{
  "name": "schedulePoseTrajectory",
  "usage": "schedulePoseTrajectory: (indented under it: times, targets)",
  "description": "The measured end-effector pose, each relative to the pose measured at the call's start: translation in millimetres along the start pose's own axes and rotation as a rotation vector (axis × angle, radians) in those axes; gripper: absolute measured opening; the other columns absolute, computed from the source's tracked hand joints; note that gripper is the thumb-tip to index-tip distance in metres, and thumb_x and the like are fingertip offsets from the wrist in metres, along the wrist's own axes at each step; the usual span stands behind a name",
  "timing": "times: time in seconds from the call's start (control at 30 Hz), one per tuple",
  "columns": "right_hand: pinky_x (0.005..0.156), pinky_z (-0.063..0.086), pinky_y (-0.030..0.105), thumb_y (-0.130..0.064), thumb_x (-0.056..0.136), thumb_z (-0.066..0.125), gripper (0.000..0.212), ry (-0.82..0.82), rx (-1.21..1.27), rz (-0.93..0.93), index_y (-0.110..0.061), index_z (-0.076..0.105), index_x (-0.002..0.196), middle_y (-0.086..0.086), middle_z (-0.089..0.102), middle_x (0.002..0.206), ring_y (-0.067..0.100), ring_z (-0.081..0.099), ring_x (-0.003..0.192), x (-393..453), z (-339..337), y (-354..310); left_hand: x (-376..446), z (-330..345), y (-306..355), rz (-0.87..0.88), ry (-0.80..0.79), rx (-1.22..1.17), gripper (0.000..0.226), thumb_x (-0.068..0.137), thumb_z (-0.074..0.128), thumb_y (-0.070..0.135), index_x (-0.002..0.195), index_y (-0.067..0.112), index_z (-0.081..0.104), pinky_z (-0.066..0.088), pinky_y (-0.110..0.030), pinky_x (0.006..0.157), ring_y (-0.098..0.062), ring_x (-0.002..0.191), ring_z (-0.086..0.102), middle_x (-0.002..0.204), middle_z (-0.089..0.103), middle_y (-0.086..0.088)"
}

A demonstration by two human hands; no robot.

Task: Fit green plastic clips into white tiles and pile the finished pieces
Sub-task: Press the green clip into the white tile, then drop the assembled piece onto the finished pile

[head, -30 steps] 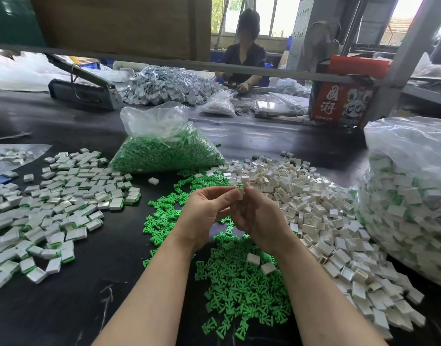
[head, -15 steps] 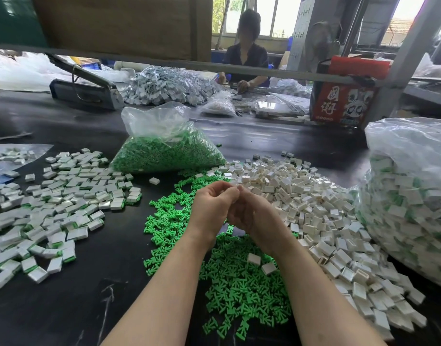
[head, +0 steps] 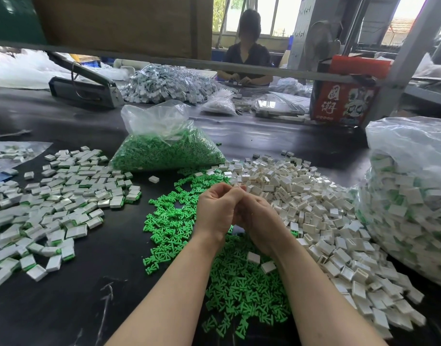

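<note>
My left hand [head: 215, 208] and my right hand [head: 260, 221] meet knuckle to knuckle above the table, fingers curled inward. Together they grip a small piece that their fingers hide almost wholly. Beneath my wrists lies a spread of loose green clips [head: 239, 290]. A heap of empty white tiles [head: 314, 208] stretches from my fingertips to the right. On the left, finished tiles with green edges [head: 52, 196] lie scattered in a broad pile.
A clear bag of green clips [head: 164, 151] stands behind the loose ones. A large bag of finished pieces [head: 409, 208] fills the right edge. Across the black table [head: 64, 308] sits another person [head: 246, 58], with a red box [head: 344, 101] and a grey sealer [head: 84, 88] nearby.
My hands have drawn closer together and the fingers have curled tighter over the piece. The fingertips, which pointed up a second ago, now fold inward.
</note>
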State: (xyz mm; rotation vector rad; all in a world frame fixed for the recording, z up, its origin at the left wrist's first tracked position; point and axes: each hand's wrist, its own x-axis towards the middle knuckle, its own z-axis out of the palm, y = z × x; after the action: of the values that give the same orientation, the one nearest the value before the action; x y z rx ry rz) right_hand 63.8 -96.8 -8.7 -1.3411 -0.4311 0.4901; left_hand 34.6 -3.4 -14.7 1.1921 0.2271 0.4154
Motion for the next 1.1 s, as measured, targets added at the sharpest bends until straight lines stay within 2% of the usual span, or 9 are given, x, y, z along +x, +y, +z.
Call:
schedulePoseTrajectory:
  times: [0.17,0.33,0.5,0.6,0.7,0.8,0.9,0.97,1.1]
  targets:
    - [0.082,0.038,0.046,-0.031,0.099,0.054,0.053,0.008,0.005,0.011,0.021,0.053,0.112,0.02,0.052,0.099,0.031,0.045,0.089,0.2,0.4,0.5,-1.5,-0.7,1.2,0.003,-0.016,-0.018,0.039,0.087,0.062,0.0,0.052,0.018,0.065,0.044,-0.022,0.043,-0.01,0.049,0.053,0.09,0.066,-0.02]
    - [0.085,0.037,0.048,-0.031,0.099,0.055,0.053,0.013,0.0,0.035,0.02,0.052,0.113,0.02,0.053,0.101,0.031,0.047,0.092,1.7,-1.3,2.1,-1.6,-1.4,0.4,0.007,-0.014,-0.021,0.036,0.085,0.065,0.002,0.053,0.019,0.064,0.046,-0.024,0.046,-0.012,0.054,0.056,0.089,0.068,-0.019]
    - [0.074,0.041,0.036,-0.029,0.098,0.055,0.051,0.009,-0.016,0.027,0.02,0.053,0.112,0.017,0.052,0.094,0.028,0.047,0.083,2.3,-3.6,3.2,-1.0,-2.0,-0.7,0.005,-0.017,-0.021,0.036,0.084,0.065,0.002,0.053,0.02,0.066,0.045,-0.022,0.045,-0.009,0.053,0.057,0.089,0.074,-0.015]
    - [0.076,0.04,0.04,-0.03,0.098,0.056,0.052,0.004,-0.016,0.021,0.02,0.053,0.113,0.017,0.052,0.097,0.028,0.046,0.084,2.4,-2.4,3.2,-1.5,-1.4,-0.2,-0.002,-0.023,-0.015,0.029,0.08,0.068,0.007,0.054,0.02,0.066,0.046,-0.023,0.045,-0.01,0.053,0.057,0.09,0.072,-0.018]
    - [0.078,0.034,0.045,-0.033,0.1,0.049,0.055,0.003,0.0,0.02,0.021,0.051,0.112,0.02,0.053,0.096,0.031,0.045,0.085,5.8,-0.9,7.1,1.0,-4.1,0.0,-0.004,-0.036,-0.016,0.03,0.081,0.066,0.008,0.054,0.019,0.064,0.042,-0.023,0.04,-0.01,0.042,0.049,0.07,0.065,-0.013]
    - [0.063,0.034,0.033,-0.036,0.102,0.037,0.046,-0.052,0.066,0.0,0.003,0.06,0.096,0.013,0.052,0.073,0.022,0.044,0.063,10.2,-6.4,9.9,3.2,-11.0,2.3,-0.026,-0.11,-0.029,0.021,0.078,0.065,0.009,0.059,0.018,0.066,0.04,-0.023,0.04,-0.011,0.039,0.045,0.053,0.056,-0.001]
    - [0.06,0.041,0.024,-0.029,0.102,0.035,0.038,-0.108,0.157,-0.019,0.0,0.061,0.102,0.005,0.059,0.073,0.014,0.048,0.061,11.6,-11.5,10.4,5.5,-19.2,4.6,-0.037,-0.187,-0.082,0.009,0.084,0.069,0.007,0.075,0.006,0.071,0.045,-0.023,0.043,-0.015,0.042,0.049,0.059,0.062,-0.004]
    - [0.058,0.043,0.023,-0.028,0.101,0.037,0.036,-0.12,0.179,-0.025,-0.003,0.063,0.098,0.003,0.06,0.07,0.012,0.049,0.059,12.9,-12.8,10.9,6.0,-21.7,5.5,-0.042,-0.219,-0.103,0.007,0.085,0.07,0.009,0.083,0.004,0.073,0.047,-0.023,0.046,-0.017,0.048,0.055,0.066,0.067,-0.007]
    - [0.059,0.04,0.026,-0.027,0.102,0.038,0.043,-0.09,0.165,-0.007,0.009,0.059,0.113,0.01,0.054,0.074,0.016,0.047,0.062,15.3,-13.1,11.7,7.0,-24.5,5.4,-0.046,-0.246,-0.105,0.014,0.081,0.072,0.012,0.09,0.002,0.075,0.051,-0.025,0.053,-0.019,0.057,0.063,0.076,0.071,-0.014]
